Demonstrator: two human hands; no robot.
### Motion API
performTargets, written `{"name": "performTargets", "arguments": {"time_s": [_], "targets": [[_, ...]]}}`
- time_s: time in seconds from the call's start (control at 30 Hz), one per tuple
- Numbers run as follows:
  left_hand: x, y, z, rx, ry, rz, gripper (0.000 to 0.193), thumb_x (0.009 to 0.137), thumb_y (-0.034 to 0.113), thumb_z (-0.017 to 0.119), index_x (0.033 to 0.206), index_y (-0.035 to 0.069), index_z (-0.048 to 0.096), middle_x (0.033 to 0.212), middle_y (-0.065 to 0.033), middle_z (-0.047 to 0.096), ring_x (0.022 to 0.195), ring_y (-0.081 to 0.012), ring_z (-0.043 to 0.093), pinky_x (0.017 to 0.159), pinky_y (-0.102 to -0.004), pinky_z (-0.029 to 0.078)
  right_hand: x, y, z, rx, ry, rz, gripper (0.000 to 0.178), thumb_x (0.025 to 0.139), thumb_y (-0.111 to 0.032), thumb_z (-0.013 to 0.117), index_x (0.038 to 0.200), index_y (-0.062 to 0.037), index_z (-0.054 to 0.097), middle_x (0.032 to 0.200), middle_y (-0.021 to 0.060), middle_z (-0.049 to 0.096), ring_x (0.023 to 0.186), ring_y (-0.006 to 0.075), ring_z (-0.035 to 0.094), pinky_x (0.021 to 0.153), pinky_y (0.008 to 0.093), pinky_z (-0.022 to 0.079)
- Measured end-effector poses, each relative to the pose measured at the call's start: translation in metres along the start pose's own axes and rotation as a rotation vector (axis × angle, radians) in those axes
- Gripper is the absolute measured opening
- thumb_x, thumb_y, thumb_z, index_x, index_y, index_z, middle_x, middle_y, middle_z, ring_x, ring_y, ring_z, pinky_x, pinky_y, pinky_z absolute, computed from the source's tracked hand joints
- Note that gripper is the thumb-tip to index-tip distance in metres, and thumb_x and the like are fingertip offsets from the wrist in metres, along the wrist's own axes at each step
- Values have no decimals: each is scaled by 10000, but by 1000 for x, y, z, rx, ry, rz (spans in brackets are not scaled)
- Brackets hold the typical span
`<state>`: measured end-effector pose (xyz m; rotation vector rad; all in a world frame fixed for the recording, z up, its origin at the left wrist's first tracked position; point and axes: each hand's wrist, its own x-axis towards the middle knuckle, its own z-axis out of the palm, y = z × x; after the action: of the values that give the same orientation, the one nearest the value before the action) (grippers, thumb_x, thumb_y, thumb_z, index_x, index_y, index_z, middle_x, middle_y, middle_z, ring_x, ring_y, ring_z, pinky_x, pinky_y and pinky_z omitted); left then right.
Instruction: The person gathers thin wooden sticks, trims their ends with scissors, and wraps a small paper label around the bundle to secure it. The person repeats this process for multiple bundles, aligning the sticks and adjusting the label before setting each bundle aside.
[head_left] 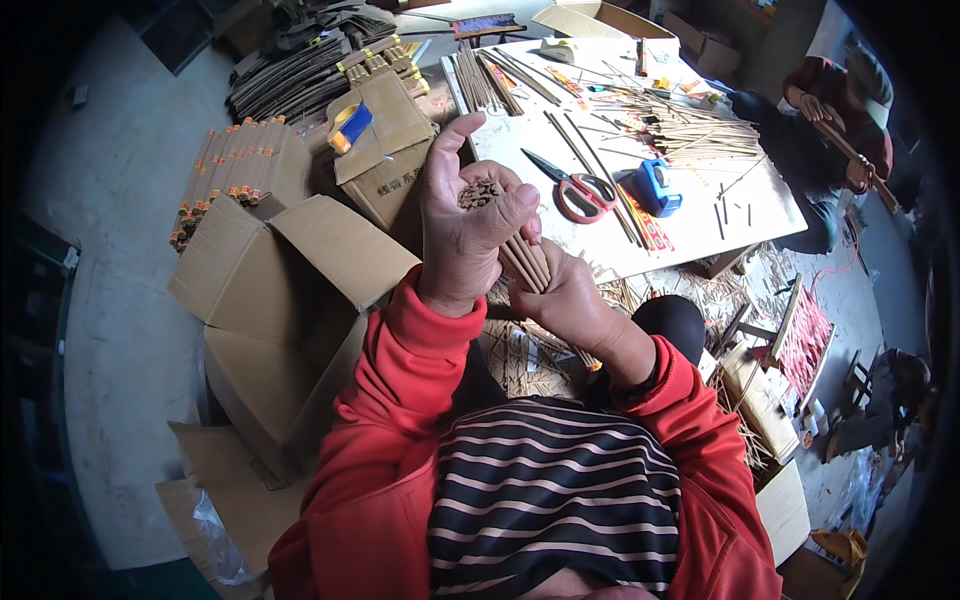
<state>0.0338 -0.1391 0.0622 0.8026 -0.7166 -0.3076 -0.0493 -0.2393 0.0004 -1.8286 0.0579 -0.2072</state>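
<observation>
A bundle of brown incense sticks [525, 262] is held slantwise in front of my chest. My left hand [468, 225] is wrapped around its upper end, index finger lifted away, and the cut stick ends show beside the thumb. Lower down, my right hand [572, 298] is closed around the same bundle. Just beyond the hands, a white-topped table [520, 225] carries scissors [585, 197] with red handles and dark blades. Beside them stands a blue tape dispenser [655, 188]. Many loose sticks [700, 135] lie in a heap farther back.
An open cardboard box [265, 330] stands at my left. Behind it are wrapped stick bundles [228, 175] and a carton [385, 165] with a blue-and-yellow tape dispenser [350, 127] on top. A co-worker [840, 130] sits at the far right holding sticks. Stick scraps litter the floor.
</observation>
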Motion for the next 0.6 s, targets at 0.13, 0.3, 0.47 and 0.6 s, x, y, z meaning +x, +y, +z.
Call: {"name": "performTargets", "arguments": {"time_s": [0.13,0.3,0.47,0.6], "targets": [[-18,-8,14,172,-157,132,800,693,155,781,1308,40,281,927,-117,569,828,-148,566,767,-305,472,-2,14,11,54,159,-131,338,724,-135,650,1028,-44,535,814,132,614,745,267,623,668,343,493],[-30,3,18,899,-319,228,395,765,103,652,1103,10,471,886,-147,597,792,-275,625,713,-331,491,-8,-20,-2,-60,135,-529,358,729,-58,626,1073,-23,533,1020,164,547,942,328,559,771,354,465],[-28,57,39,1068,-474,302,373,751,68,611,1084,31,447,860,-173,591,771,-363,619,642,-376,512,-29,-35,-25,-145,-111,-654,431,722,-156,721,1104,-41,557,1143,173,516,1048,353,510,859,377,432],[-37,80,30,992,-546,-501,481,751,104,622,1155,-29,399,939,-179,594,735,-266,640,638,-355,512,-58,-35,-34,-34,-168,-421,253,738,-182,731,891,2,647,1011,141,593,891,274,591,759,319,482]]}}
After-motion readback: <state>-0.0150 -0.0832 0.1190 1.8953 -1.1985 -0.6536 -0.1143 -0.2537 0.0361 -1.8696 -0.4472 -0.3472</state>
